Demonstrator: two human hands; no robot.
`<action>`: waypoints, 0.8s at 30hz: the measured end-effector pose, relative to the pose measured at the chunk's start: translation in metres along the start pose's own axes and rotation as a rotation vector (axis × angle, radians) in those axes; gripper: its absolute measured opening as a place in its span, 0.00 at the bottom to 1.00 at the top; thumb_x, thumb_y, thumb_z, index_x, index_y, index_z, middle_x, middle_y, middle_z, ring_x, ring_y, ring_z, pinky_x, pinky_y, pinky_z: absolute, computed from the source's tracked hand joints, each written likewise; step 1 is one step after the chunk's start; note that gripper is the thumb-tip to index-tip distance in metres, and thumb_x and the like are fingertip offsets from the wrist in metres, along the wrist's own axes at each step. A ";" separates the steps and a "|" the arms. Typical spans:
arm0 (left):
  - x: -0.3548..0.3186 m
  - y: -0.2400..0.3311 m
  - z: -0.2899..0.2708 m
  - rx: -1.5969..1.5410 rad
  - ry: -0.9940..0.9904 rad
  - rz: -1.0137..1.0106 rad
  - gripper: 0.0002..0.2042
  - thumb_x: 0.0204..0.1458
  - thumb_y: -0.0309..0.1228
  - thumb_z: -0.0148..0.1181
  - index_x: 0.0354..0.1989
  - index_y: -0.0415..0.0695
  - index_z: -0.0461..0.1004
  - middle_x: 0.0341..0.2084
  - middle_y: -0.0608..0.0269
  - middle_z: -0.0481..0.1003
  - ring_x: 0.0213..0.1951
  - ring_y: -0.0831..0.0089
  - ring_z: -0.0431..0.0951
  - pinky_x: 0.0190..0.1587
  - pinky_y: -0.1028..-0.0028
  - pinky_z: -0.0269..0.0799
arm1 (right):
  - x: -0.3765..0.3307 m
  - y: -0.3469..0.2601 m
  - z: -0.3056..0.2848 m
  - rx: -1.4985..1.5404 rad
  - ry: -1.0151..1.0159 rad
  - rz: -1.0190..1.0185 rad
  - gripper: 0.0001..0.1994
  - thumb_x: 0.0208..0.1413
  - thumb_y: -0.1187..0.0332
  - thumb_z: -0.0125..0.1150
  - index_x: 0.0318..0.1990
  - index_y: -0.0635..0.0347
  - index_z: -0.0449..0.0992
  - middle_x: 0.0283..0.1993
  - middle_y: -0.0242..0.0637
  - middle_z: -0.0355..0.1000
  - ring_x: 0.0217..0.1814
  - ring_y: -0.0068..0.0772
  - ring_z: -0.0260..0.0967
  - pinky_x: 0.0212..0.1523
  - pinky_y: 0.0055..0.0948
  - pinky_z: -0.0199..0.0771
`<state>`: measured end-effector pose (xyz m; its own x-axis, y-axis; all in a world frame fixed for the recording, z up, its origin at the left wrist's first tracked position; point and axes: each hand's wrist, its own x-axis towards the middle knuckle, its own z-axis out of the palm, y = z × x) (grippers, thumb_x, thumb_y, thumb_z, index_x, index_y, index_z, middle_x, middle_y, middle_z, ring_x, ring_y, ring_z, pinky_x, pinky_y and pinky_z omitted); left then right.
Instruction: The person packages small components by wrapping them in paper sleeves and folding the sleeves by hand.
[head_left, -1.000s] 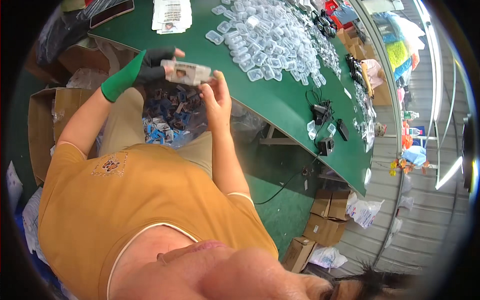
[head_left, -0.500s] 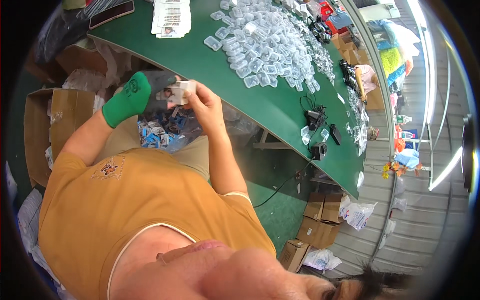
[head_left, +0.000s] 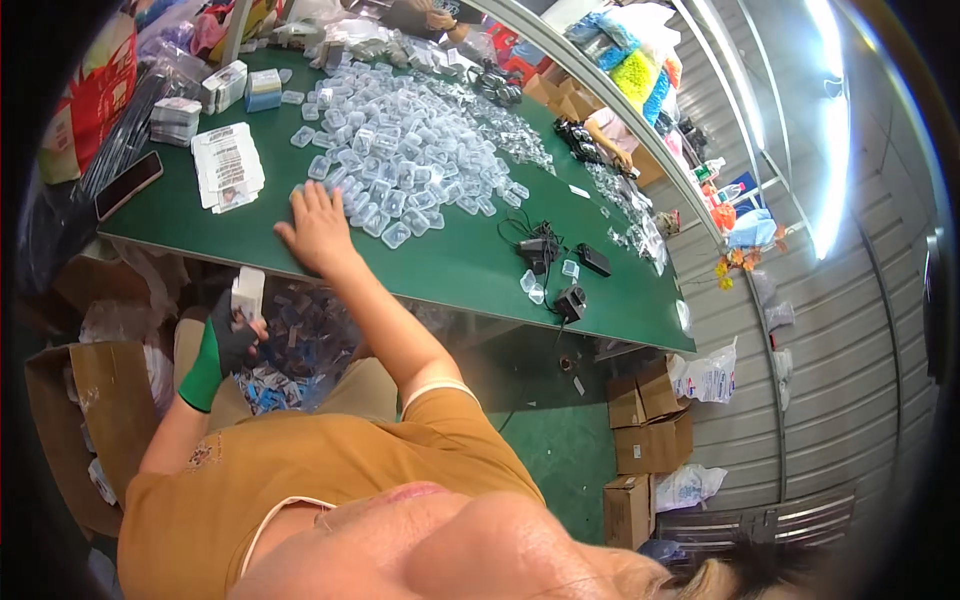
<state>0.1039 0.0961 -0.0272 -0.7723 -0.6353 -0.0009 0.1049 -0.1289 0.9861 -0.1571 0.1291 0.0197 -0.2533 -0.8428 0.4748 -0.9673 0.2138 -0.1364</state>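
Note:
Above the table's near edge, my bare right hand (head_left: 322,232) lies with its fingers spread, its fingertips at the left side of a heap of small clear plastic cases (head_left: 400,160). Whether it touches a case is hard to see. My left hand (head_left: 228,335), in a green and black glove with bare fingertips, is over my lap below the table edge. It is closed around a small stack of white printed cards (head_left: 248,290), which points upward. Below that hand, several small blue and white packets (head_left: 275,385) lie in a plastic-lined holder.
Flat white printed cards (head_left: 227,170) are fanned on the green table (head_left: 450,275), beside a phone (head_left: 129,186) and card stacks (head_left: 224,87). Black adapters with cables (head_left: 540,250) lie to the right. A cardboard box (head_left: 110,400) stands at left. Another person's hand (head_left: 624,160) shows across the table.
My right hand has let go of the cards and reached forward to the plastic cases. My left hand has lowered toward my lap, still holding the cards. The view has turned.

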 end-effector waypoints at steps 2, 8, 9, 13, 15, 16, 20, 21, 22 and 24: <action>0.005 -0.004 0.013 0.062 -0.109 -0.128 0.29 0.53 0.26 0.63 0.65 0.42 0.64 0.35 0.61 0.74 0.25 0.78 0.77 0.25 0.77 0.72 | -0.021 0.000 -0.011 0.025 -0.033 -0.026 0.36 0.55 0.47 0.65 0.63 0.67 0.68 0.68 0.56 0.65 0.74 0.55 0.56 0.77 0.60 0.40; 0.011 -0.012 0.013 0.391 -0.079 0.230 0.34 0.48 0.23 0.64 0.67 0.42 0.63 0.51 0.56 0.75 0.49 0.68 0.77 0.50 0.69 0.74 | -0.060 -0.039 -0.055 0.021 -0.077 -0.129 0.23 0.57 0.60 0.66 0.56 0.61 0.73 0.52 0.44 0.72 0.59 0.47 0.68 0.64 0.53 0.62; 0.010 0.000 0.020 0.365 -0.076 0.149 0.34 0.48 0.22 0.64 0.68 0.42 0.62 0.53 0.56 0.75 0.54 0.67 0.75 0.55 0.68 0.72 | -0.057 -0.034 -0.058 0.111 -0.021 -0.140 0.19 0.57 0.64 0.65 0.54 0.61 0.73 0.47 0.43 0.71 0.51 0.45 0.69 0.54 0.48 0.66; 0.015 0.006 0.030 0.364 -0.046 0.199 0.33 0.48 0.22 0.62 0.67 0.43 0.64 0.54 0.54 0.76 0.54 0.66 0.77 0.55 0.67 0.73 | -0.059 -0.027 -0.092 0.717 0.050 0.080 0.16 0.55 0.70 0.69 0.49 0.59 0.72 0.36 0.36 0.68 0.33 0.32 0.67 0.33 0.30 0.68; 0.010 0.024 0.035 0.465 -0.118 0.104 0.31 0.46 0.22 0.63 0.64 0.44 0.67 0.51 0.50 0.78 0.51 0.62 0.80 0.52 0.66 0.75 | -0.067 -0.020 -0.106 0.876 -0.068 0.172 0.15 0.54 0.70 0.71 0.46 0.59 0.72 0.35 0.31 0.66 0.33 0.25 0.63 0.33 0.26 0.66; 0.006 0.027 0.037 0.467 -0.117 0.105 0.31 0.46 0.22 0.63 0.64 0.44 0.67 0.51 0.50 0.78 0.51 0.62 0.80 0.52 0.66 0.75 | -0.072 -0.018 -0.107 1.036 -0.194 0.266 0.15 0.53 0.71 0.73 0.44 0.58 0.72 0.34 0.25 0.65 0.32 0.19 0.59 0.33 0.22 0.64; -0.006 0.041 0.047 0.656 -0.162 0.277 0.27 0.46 0.22 0.63 0.59 0.44 0.71 0.39 0.46 0.80 0.43 0.57 0.84 0.44 0.66 0.77 | -0.097 -0.012 -0.081 1.025 -0.362 0.158 0.15 0.53 0.70 0.74 0.42 0.59 0.72 0.33 0.23 0.64 0.34 0.16 0.58 0.34 0.21 0.63; -0.010 0.042 0.044 0.666 -0.203 0.242 0.27 0.45 0.24 0.64 0.58 0.44 0.71 0.40 0.45 0.80 0.43 0.52 0.83 0.44 0.64 0.77 | -0.103 -0.019 -0.080 1.033 -0.334 0.200 0.15 0.54 0.70 0.74 0.43 0.59 0.73 0.33 0.22 0.65 0.35 0.16 0.60 0.34 0.21 0.64; -0.014 0.042 0.043 0.677 -0.245 0.205 0.27 0.44 0.26 0.64 0.57 0.44 0.71 0.41 0.44 0.79 0.44 0.47 0.82 0.44 0.62 0.78 | -0.108 -0.023 -0.080 1.047 -0.338 0.205 0.15 0.54 0.70 0.74 0.43 0.59 0.73 0.33 0.22 0.65 0.35 0.16 0.60 0.34 0.21 0.64; -0.019 0.033 0.044 0.656 -0.273 0.109 0.26 0.44 0.28 0.66 0.55 0.45 0.71 0.42 0.44 0.79 0.44 0.47 0.82 0.42 0.60 0.77 | -0.121 -0.029 -0.080 1.232 -0.441 0.515 0.15 0.54 0.70 0.73 0.45 0.60 0.74 0.32 0.23 0.66 0.35 0.16 0.63 0.34 0.24 0.67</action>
<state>0.0944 0.1369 0.0131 -0.9168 -0.3947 0.0606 -0.1417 0.4635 0.8747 -0.0997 0.2642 0.0356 -0.3236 -0.9361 -0.1379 -0.0776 0.1715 -0.9821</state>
